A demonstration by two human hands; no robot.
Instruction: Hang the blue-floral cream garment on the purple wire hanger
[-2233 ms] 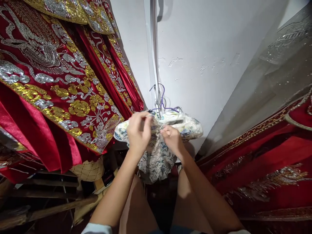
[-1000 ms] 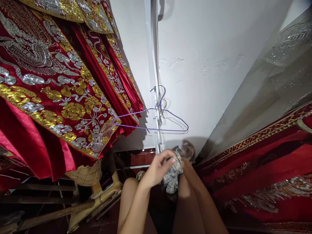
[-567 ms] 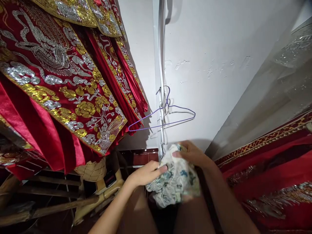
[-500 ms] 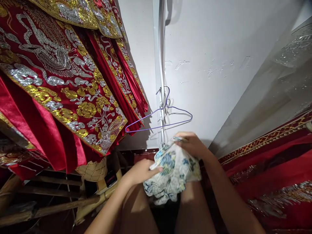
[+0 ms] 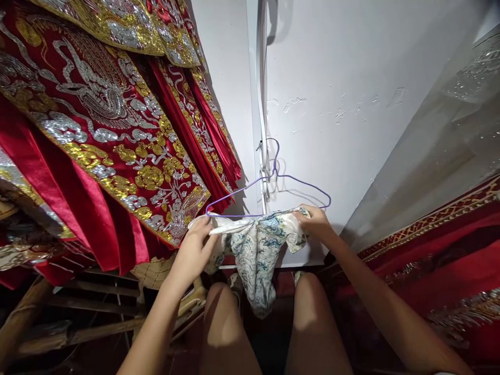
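Note:
A white garment with blue and green floral print (image 5: pixel 258 250) is stretched sideways between my two hands, its lower part hanging in folds between my knees. My left hand (image 5: pixel 197 242) grips its left end beside the lower left corner of a purple wire hanger (image 5: pixel 238 189). On the other side my right hand (image 5: pixel 314 223) pinches the garment's upper right edge, just under the hanger's right corner. The hanger hangs by its hook near a white vertical strip on the wall. Its bottom bar runs along the garment's top edge; whether cloth passes over it I cannot tell.
Red cloths with gold and silver sequin embroidery (image 5: pixel 152 177) hang at the left. Below them stands a bamboo frame (image 5: pixel 78 336). A white wall (image 5: pixel 351 67) is ahead, and red embroidered fabric (image 5: pixel 449 260) lines the right side.
The bunched garment has been raised and spread out sideways up to the hanger. My left hand moved up and left; my right hand shifted slightly right. The hanger appears larger and nearer.

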